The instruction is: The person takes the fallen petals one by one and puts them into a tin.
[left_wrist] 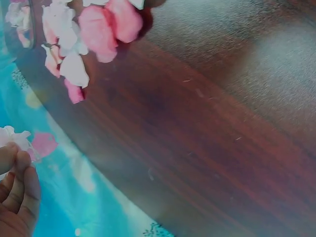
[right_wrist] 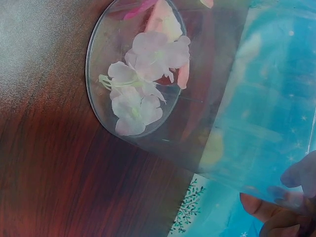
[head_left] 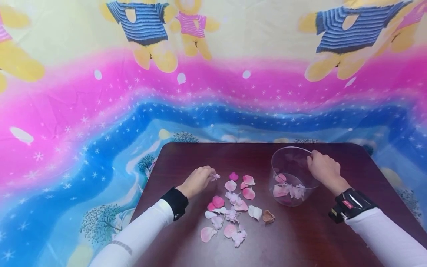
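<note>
Pinching, seemingly, pale blossom (head_left: 215,177); left hand (head_left: 197,181)

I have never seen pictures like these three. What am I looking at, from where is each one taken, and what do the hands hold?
There is no machine here: a person works with two bare hands, wearing three cameras. The wide picture comes from a camera on the head, looking down at a dark wooden table. The other two come from cameras on the wrists.

On the table lie loose pink and white petals and a clear round container with some petals inside.

The left hand pinches one small pale flower; the left wrist view shows it at the fingertips. The right hand grips the container's rim, seen through the clear wall in the right wrist view.
</note>
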Tool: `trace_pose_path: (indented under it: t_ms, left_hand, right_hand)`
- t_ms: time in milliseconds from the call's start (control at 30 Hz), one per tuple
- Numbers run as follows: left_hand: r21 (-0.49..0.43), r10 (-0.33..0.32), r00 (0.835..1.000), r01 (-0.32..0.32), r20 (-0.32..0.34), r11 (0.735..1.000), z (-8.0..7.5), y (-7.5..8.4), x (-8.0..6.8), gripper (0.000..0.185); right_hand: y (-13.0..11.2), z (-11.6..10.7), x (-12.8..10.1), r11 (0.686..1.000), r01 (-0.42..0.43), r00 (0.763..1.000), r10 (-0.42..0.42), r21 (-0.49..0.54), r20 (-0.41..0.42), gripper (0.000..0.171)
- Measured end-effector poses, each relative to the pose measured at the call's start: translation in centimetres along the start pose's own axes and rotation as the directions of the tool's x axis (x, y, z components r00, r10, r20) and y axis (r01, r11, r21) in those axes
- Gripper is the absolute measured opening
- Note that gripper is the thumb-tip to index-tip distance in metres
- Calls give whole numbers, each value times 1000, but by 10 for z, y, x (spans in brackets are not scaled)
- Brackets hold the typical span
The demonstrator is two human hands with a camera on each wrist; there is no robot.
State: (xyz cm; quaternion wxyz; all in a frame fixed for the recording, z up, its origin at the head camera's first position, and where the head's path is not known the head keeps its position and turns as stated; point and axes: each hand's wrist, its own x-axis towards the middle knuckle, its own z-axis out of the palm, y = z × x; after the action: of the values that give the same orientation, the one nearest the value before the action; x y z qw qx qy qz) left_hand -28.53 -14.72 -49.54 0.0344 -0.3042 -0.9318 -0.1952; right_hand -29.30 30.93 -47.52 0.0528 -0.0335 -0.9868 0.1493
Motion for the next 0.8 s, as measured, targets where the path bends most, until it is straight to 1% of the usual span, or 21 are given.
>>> trace_pose_path:
  t_ms: [233,333,433,533,800]
  left_hand:
    - [25,64,998,-64,-17,998,-10,10,6,9]
    - [44,94,995,-93,-34,995,-14,16,9,9]
    - [48,120,992,-118,-34,992,-20,23,11,10]
    - [61,142,989,-140,-30,988,-23,30,13,11]
    - [60,191,980,-188,-47,980,-30,44,16,13]
  right_hand:
    - [2,1,0,1000,-3,1000,3,-5,1,30]
    - [3,1,0,1000,1,1000,-1,-4,-3,30]
    - [3,2,0,1000,1,1000,-1,-5,-3,30]
    - [3,2,0,1000,0,1000,0,-4,-6,30]
    - [1,1,0,1000,6,1000,-6,2,-15,29]
